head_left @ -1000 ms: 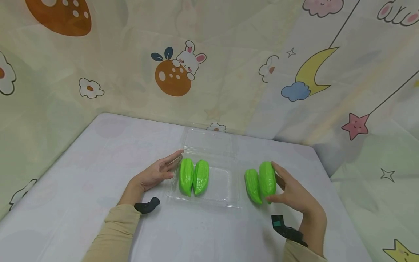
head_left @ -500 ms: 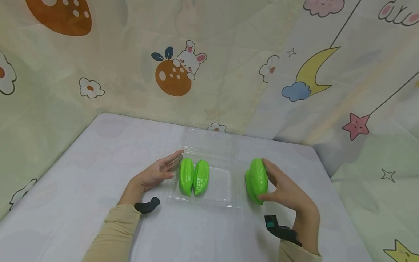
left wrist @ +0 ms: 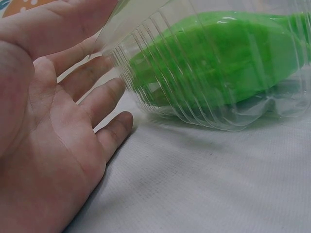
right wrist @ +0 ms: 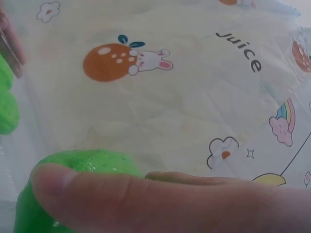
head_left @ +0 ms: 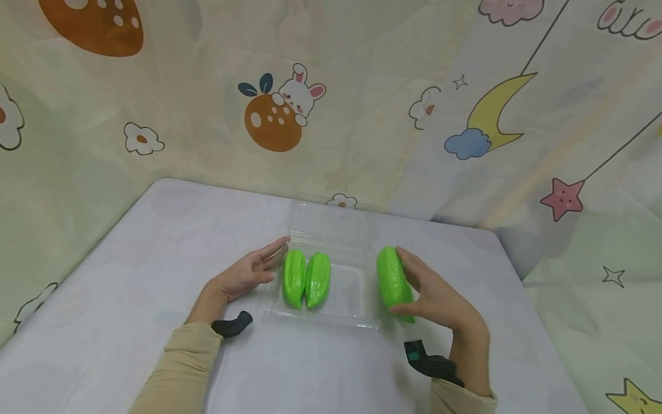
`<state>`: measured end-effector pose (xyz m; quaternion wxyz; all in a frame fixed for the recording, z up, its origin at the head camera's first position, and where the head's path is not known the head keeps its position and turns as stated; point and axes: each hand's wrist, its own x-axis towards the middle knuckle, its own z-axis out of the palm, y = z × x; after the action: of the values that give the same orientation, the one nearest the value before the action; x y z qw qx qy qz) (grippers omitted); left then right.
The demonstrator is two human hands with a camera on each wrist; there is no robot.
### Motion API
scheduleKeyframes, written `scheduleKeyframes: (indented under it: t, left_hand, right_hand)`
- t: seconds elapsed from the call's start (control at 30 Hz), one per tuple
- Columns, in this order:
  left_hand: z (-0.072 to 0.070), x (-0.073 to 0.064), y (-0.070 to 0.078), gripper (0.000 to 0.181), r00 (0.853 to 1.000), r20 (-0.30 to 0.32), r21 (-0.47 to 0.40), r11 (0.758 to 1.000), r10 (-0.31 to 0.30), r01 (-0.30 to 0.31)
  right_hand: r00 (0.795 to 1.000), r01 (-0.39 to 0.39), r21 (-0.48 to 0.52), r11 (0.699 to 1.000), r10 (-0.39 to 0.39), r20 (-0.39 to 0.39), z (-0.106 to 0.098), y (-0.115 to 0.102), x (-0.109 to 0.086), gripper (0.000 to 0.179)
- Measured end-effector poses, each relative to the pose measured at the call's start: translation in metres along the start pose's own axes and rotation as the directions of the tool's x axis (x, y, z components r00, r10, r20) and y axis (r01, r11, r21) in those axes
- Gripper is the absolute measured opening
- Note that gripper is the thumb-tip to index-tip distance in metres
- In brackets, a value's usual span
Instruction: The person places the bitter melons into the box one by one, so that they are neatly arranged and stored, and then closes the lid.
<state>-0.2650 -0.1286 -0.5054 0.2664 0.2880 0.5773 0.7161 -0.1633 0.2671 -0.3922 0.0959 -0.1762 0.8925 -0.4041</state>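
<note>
My right hand (head_left: 434, 293) pinches a glossy green star fruit (head_left: 391, 279) between thumb and fingers, just beyond the right wall of a clear plastic clamshell box (head_left: 354, 293). Below the held one, a second star fruit (head_left: 410, 318) is mostly hidden, only its tip showing. Inside the box, on its left side, two more star fruits (head_left: 294, 280) lie next to each other. My left hand (head_left: 248, 273) rests with its fingers extended along the box's left wall. In the left wrist view those fingertips (left wrist: 119, 127) are right at the ribbed plastic, with green fruit (left wrist: 218, 58) behind it.
The box's transparent lid (head_left: 331, 224) lies folded back toward the far table edge. A white cloth covers the table (head_left: 320, 374). Behind it hangs a patterned curtain (head_left: 362, 115). Each wrist wears a black camera mount (head_left: 433, 362).
My right hand has moved left with the star fruit, from right of the other loose one to over it, nearer the box. My left hand has stayed still.
</note>
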Motion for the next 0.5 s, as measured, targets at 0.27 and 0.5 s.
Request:
scheduleKeyframes:
  t: [0.27,0.5]
  left_hand:
    - [0.001,0.0,0.0,0.089,1.0,0.001,-0.002,1.0,0.001,-0.001]
    - [0.0,0.0,-0.001,0.089,1.0,-0.001,0.002,1.0,-0.001,0.001]
  right_hand:
    - [1.0,-0.002,-0.01,1.0,0.003,0.002,0.006,-0.007,0.007,0.11]
    - [1.0,0.0,-0.061,0.998,0.0,-0.004,0.014,-0.009,0.013,0.11]
